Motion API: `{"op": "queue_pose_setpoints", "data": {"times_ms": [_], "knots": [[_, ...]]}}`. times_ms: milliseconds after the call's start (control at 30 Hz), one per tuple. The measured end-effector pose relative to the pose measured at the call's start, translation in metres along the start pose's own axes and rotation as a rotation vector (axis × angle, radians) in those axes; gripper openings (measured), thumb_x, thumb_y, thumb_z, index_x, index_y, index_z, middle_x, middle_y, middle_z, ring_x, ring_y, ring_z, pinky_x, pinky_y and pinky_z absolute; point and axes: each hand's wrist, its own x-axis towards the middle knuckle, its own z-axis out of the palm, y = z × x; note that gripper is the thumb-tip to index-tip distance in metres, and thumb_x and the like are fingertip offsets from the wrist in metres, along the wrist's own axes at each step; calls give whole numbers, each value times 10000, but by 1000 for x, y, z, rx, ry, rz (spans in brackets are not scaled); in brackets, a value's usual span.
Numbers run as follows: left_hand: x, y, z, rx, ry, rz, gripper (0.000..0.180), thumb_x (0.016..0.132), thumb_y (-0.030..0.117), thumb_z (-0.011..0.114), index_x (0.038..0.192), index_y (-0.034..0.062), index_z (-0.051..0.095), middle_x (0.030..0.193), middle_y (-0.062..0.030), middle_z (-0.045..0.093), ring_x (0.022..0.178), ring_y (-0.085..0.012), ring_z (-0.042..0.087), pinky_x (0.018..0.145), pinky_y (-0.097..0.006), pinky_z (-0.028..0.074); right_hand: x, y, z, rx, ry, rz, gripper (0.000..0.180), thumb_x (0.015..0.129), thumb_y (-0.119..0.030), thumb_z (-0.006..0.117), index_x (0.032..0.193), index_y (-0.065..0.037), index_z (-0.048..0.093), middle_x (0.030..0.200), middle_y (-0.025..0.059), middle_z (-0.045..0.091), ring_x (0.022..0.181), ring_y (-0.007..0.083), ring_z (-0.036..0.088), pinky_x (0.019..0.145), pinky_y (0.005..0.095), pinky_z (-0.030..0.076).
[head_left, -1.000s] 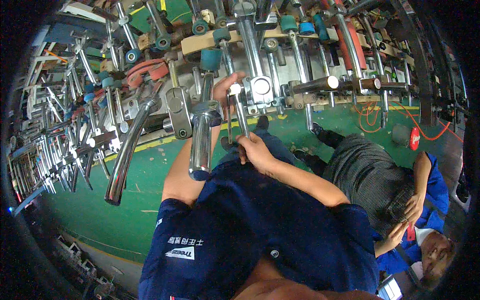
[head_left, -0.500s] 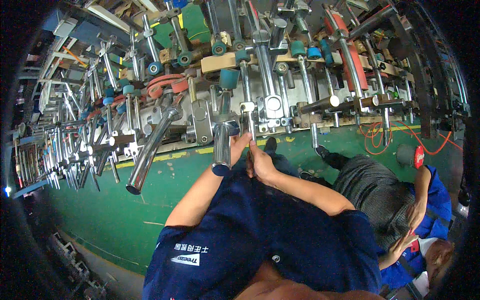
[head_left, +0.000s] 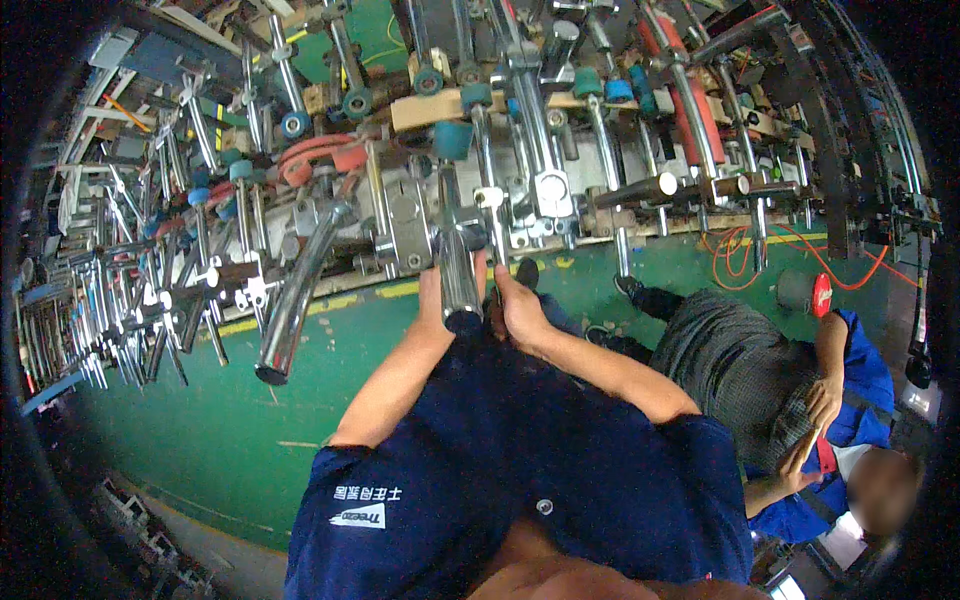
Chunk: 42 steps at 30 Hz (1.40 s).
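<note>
A thick chrome tube [head_left: 459,275] with a dark end points toward me and covers much of my left hand [head_left: 430,303]. Skin shows on both sides of the tube. Whether the fingers grip it or lie beneath it, I cannot tell. Just right of the tube, my right hand [head_left: 522,310] has its fingers curled in near the lower end of a slim chrome rod [head_left: 497,245]. A dark object shows by those fingers, too hidden to name. Above the hands are a metal clamp block [head_left: 405,215] and a teal roller [head_left: 453,141].
Chrome rods and metal joints crowd the rack on the left. Another thick tube [head_left: 300,300] juts out there. A seated co-worker [head_left: 715,370] is close on my right. An orange hose [head_left: 735,262] lies on the green floor [head_left: 220,420] near a red-ended container [head_left: 803,293].
The view has shifted slightly. The thick tube's near end has moved right and up, now covering more of my left hand. My right hand stays beside the slim rod.
</note>
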Motion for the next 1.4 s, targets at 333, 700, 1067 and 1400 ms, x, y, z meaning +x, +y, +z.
{"op": "queue_pose_setpoints", "data": {"times_ms": [333, 700, 1067, 1400], "knots": [[3, 15, -50, 389, -85, -291, 555, 889, 515, 689, 988, -31, 698, 939, -242, 704, 859, -434, 673, 774, -487, 530, -19, -28, 4, 53, -103, 103, 621, 1025, -658, 410, 766, -96, 468, 543, 63, 434, 452, 180, 439, 418, 347, 362], [18, -6, -71, 203, 18, -121, 377, 753, 229, 860, 1059, 71, 705, 959, -74, 733, 845, -208, 697, 772, -358, 557, -16, -12, 0, 112, -128, 115, 559, 1036, -623, 423, 794, -119, 434, 539, 21, 405, 392, 162, 408, 344, 332, 312], [21, -42, -77, 262, -208, -247, 618, 900, 551, 681, 1309, 91, 628, 1244, -111, 697, 1152, -305, 646, 1028, -398, 472, -17, -11, -1, 162, -131, 172, 511, 1003, -632, 506, 896, -133, 474, 636, 2, 421, 487, 127, 409, 419, 311, 324], [8, 18, -69, -140, -198, -447, 329, 1001, 230, 631, 1256, 23, 647, 1040, -160, 716, 922, -240, 696, 858, -361, 527, -22, -11, -6, 143, -57, 150, 490, 1009, -604, 522, 869, -134, 505, 640, 20, 454, 464, 141, 403, 421, 312, 333]]}}
